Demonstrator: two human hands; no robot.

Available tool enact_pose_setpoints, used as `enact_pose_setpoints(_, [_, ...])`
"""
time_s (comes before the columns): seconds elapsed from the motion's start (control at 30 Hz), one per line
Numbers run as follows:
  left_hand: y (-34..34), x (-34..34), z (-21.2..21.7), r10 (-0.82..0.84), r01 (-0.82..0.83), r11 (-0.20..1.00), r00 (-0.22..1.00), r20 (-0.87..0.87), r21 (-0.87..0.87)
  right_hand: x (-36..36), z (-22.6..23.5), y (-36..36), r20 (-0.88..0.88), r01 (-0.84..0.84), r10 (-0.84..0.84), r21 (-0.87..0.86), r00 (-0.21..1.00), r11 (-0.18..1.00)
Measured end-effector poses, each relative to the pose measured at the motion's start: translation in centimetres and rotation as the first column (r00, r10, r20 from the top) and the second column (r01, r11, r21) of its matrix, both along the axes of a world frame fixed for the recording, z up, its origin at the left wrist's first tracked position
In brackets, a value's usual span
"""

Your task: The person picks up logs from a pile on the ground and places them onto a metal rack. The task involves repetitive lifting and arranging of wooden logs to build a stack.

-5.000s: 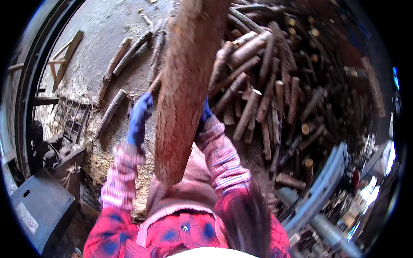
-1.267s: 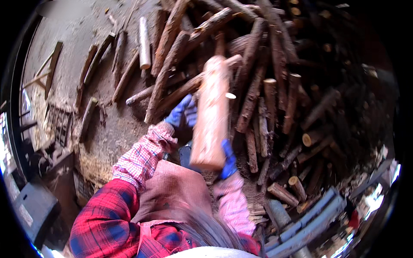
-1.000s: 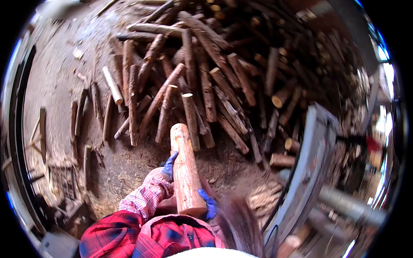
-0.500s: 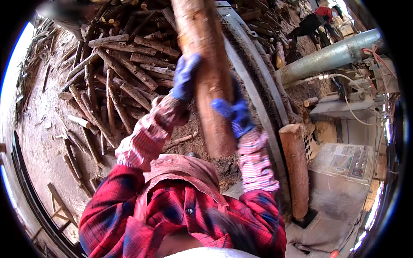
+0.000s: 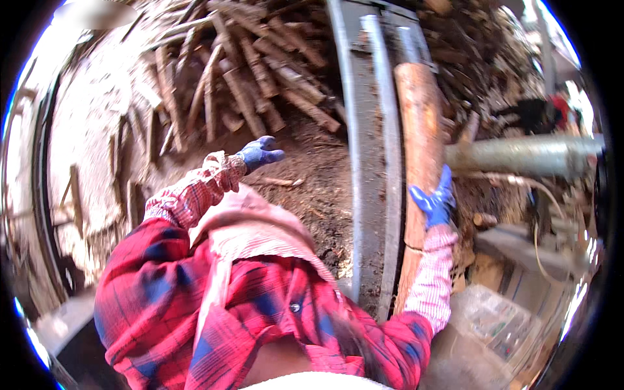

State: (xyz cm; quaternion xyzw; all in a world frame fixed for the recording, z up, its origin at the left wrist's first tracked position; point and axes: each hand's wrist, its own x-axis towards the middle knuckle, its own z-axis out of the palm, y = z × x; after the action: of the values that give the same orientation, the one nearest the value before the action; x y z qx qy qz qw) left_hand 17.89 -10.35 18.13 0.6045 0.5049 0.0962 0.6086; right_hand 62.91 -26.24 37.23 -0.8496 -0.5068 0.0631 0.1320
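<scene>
A long, peeled reddish-brown log [image 5: 419, 110] lies lengthwise along the right side of a metal rail track [image 5: 389, 149]. My right hand [image 5: 434, 200], in a blue glove, rests on the log's near part with thumb and fingers spread. Just nearer to me a second log [image 5: 408, 276] lies end to end with the first, partly hidden by my right forearm. My left hand [image 5: 261, 154], also blue-gloved, hangs in the air left of the track over the dirt floor. It holds nothing, and its fingers are apart.
A big heap of cut logs [image 5: 250, 78] covers the ground ahead and to the left. To the right of the track, a thick metal cylinder [image 5: 520, 158] extends sideways, with a pale hose [image 5: 538, 227] near it. A control panel [image 5: 497, 322] sits at the lower right.
The log that both hands held up before me has come down on the track at the right. My left hand has let go and moved away left; the view has shifted.
</scene>
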Motion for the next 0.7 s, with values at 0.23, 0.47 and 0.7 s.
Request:
enact_pose_setpoints(0.23, [-5.3,-15.1,-7.3,0.116,-0.252,0.957,0.789,-0.604,-0.145,-6.0,-0.6,-0.1,0.42,-0.223,0.105,0.243,0.902,0.944])
enact_pose_setpoints(0.47, [-0.6,-18.4,-16.4,0.353,-0.459,0.847,0.863,-0.36,-0.269,-25.0,-13.7,10.7,-0.568,-0.397,0.347,0.038,0.747,0.917])
enact_pose_setpoints(0.7, [5.5,-20.2,-14.0,0.404,-0.476,0.745,0.879,-0.253,-0.467,-29.6,-32.3,19.2,-0.753,-0.56,0.065,-0.425,0.655,0.711])
